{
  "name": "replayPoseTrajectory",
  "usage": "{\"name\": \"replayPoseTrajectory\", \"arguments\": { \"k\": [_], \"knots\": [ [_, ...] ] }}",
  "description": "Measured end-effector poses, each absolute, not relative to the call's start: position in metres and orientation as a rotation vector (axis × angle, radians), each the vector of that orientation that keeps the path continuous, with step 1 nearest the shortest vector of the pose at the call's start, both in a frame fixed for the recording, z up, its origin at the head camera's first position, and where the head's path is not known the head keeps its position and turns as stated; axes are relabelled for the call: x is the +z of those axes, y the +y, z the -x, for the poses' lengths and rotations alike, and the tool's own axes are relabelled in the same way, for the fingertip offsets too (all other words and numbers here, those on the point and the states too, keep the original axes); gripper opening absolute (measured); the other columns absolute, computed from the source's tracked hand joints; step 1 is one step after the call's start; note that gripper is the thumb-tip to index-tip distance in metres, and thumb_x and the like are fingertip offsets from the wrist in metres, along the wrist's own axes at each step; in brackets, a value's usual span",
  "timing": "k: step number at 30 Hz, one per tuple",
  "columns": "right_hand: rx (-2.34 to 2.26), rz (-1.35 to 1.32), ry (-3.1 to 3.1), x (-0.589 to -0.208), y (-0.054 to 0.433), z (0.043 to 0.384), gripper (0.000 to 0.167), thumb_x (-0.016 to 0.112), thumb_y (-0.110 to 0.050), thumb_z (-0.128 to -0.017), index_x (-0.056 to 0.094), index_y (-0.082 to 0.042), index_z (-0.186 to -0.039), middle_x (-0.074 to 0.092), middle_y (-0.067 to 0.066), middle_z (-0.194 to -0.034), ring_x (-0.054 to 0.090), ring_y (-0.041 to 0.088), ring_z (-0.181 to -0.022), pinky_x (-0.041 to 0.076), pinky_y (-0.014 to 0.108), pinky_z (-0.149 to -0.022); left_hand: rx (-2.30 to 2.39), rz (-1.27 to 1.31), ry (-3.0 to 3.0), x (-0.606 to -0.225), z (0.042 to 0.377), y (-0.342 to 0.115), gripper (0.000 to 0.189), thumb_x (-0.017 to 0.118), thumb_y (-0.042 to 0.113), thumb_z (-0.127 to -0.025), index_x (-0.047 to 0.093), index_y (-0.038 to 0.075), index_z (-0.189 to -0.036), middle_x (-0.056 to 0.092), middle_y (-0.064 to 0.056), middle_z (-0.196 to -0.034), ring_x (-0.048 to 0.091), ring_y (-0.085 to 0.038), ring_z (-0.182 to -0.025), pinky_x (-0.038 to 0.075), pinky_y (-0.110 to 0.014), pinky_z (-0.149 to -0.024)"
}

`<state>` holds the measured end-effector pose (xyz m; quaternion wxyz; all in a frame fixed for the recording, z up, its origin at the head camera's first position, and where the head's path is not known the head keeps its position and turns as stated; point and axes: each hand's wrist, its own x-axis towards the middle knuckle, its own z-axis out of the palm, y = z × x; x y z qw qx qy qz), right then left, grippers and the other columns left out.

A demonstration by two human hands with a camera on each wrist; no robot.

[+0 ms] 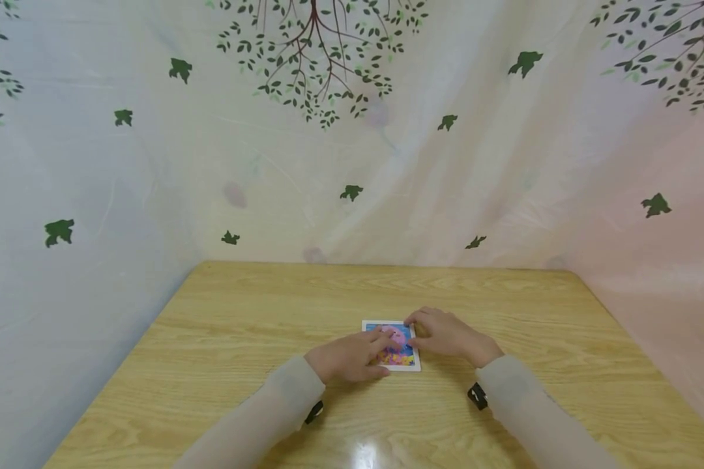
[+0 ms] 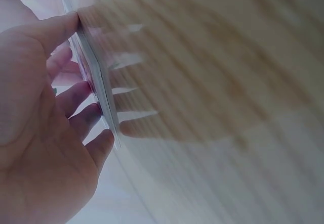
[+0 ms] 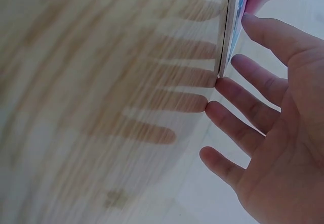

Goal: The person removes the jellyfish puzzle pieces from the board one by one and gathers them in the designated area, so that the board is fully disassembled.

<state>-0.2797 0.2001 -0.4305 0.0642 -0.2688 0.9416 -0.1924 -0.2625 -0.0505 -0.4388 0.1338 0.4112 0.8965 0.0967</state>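
Flat, square, white-bordered card with blue-and-pink print (image 1: pixel 399 359) lies at your 12 o'clock; your left hand (image 1: pixel 352 357) and right hand (image 1: pixel 448 335) touch it, fingers loosely extended. Likely light, stiff; grasp 9 and 3 o'clock edges.

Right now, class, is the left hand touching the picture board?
Touching. The left wrist view shows the left hand with its thumb meeting the edge of the picture board, no gap between.

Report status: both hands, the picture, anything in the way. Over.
Left hand over the white-bordered picture, right hand at its right edge. Picture flat on the table. Left hand hides part; no other obstruction seen.
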Motion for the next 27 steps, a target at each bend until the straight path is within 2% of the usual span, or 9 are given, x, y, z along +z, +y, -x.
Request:
{"name": "replayPoseTrajectory", "arguments": {
  "k": [5,12,18,27],
  "knots": [
    [-0.593,0.801,2.832,-0.4284,0.1993,0.2775,0.039,0.071,-0.032,-0.100,0.065,-0.008,-0.130,0.064,0.015,-0.132,0.058,0.040,-0.125,0.046,0.062,-0.105,0.255,-1.230,2.607,-0.4392,0.2622,-0.0503,0.061,0.057,0.039,-0.107,0.041,0.015,-0.160,0.031,-0.011,-0.168,0.032,-0.028,-0.154,0.030,-0.039,-0.123],
    [-0.587,0.826,2.843,-0.4299,0.1991,0.2786,0.035,0.073,-0.029,-0.099,0.066,-0.009,-0.126,0.065,0.014,-0.128,0.059,0.040,-0.123,0.047,0.061,-0.105,0.229,-1.189,2.613,-0.4393,0.2628,-0.0491,0.065,0.056,0.043,-0.107,0.036,0.015,-0.162,0.030,-0.012,-0.169,0.033,-0.028,-0.153,0.032,-0.038,-0.123],
    [-0.597,0.824,2.843,-0.4338,0.1999,0.2807,0.035,0.073,-0.029,-0.098,0.066,-0.008,-0.126,0.065,0.012,-0.126,0.060,0.038,-0.121,0.047,0.059,-0.105,0.239,-1.205,2.610,-0.4375,0.2637,-0.0500,0.059,0.058,0.043,-0.106,0.043,0.020,-0.159,0.030,-0.007,-0.169,0.033,-0.027,-0.153,0.035,-0.039,-0.121],
    [-0.595,0.815,2.837,-0.4329,0.1999,0.2800,0.037,0.074,-0.029,-0.098,0.066,-0.007,-0.127,0.065,0.013,-0.128,0.059,0.038,-0.123,0.047,0.058,-0.106,0.214,-1.215,2.602,-0.4346,0.2611,-0.0493,0.059,0.058,0.042,-0.106,0.043,0.020,-0.159,0.030,-0.006,-0.169,0.031,-0.024,-0.154,0.033,-0.038,-0.122]
  ]
}}
